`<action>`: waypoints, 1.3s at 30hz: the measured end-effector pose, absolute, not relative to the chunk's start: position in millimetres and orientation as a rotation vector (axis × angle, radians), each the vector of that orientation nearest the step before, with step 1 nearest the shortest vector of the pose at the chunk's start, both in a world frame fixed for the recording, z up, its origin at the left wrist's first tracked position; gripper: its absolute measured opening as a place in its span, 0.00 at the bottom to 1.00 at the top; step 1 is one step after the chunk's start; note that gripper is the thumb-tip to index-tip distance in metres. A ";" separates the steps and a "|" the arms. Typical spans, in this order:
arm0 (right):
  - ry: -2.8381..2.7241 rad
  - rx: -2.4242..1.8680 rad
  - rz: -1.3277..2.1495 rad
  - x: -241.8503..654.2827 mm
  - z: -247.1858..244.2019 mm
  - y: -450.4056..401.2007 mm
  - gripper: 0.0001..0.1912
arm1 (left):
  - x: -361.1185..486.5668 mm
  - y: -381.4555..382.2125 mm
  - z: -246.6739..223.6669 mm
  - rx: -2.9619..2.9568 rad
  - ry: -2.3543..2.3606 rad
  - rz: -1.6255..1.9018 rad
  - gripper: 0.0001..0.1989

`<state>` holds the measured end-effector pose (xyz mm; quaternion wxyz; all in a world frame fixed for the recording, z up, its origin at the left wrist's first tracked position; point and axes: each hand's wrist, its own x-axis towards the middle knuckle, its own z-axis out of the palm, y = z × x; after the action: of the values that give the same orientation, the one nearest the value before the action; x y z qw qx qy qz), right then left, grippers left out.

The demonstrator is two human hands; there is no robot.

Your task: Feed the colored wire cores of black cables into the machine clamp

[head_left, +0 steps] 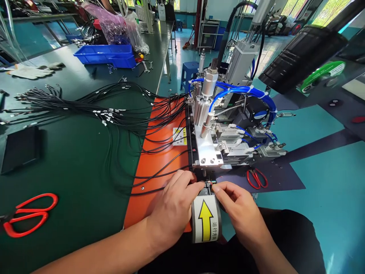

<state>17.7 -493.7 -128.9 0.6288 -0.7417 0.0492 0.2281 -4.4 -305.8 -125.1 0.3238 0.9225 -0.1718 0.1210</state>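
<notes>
Both hands meet at the front end of a metal machine with blue air hoses. My left hand lies over the edge of the orange plate, its fingers bent together near the machine's track; what they hold is hidden. From the other side, my right hand pinches at a tiny part with thin coloured wires, too small to name. Just below the fingertips is a round cover with a yellow arrow label. Black cables run from the machine across the orange plate to the left.
On the green-topped table lie red-handled scissors, a black box, white gloves and a blue tray. Another red pair of scissors lies right of the machine. A black cylinder hangs at upper right.
</notes>
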 end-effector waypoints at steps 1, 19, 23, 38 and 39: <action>0.116 -1.742 0.497 17.6 -128.0 -492.7 0.22 | -4.3 -305.7 -125.1 2.420 -0.453 0.323 0.12; -0.153 -2.180 0.118 26.6 -133.7 -499.4 0.13 | -0.9 -305.8 -126.3 2.417 -0.484 0.352 0.11; -0.301 -2.130 0.190 29.0 -131.9 -496.5 0.13 | -1.7 -306.2 -126.3 2.415 -0.484 0.372 0.10; -0.332 -2.159 0.021 34.2 -127.9 -489.2 0.11 | -3.0 -305.7 -124.6 2.437 -0.512 0.396 0.10; -0.350 -2.146 0.034 34.8 -127.1 -489.4 0.11 | -3.0 -305.6 -124.4 2.440 -0.509 0.391 0.10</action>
<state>34.8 -489.4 -127.1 0.4647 -0.8738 -0.1425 0.0138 -3.0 -305.6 -124.4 0.3042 0.9213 -0.1920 0.1475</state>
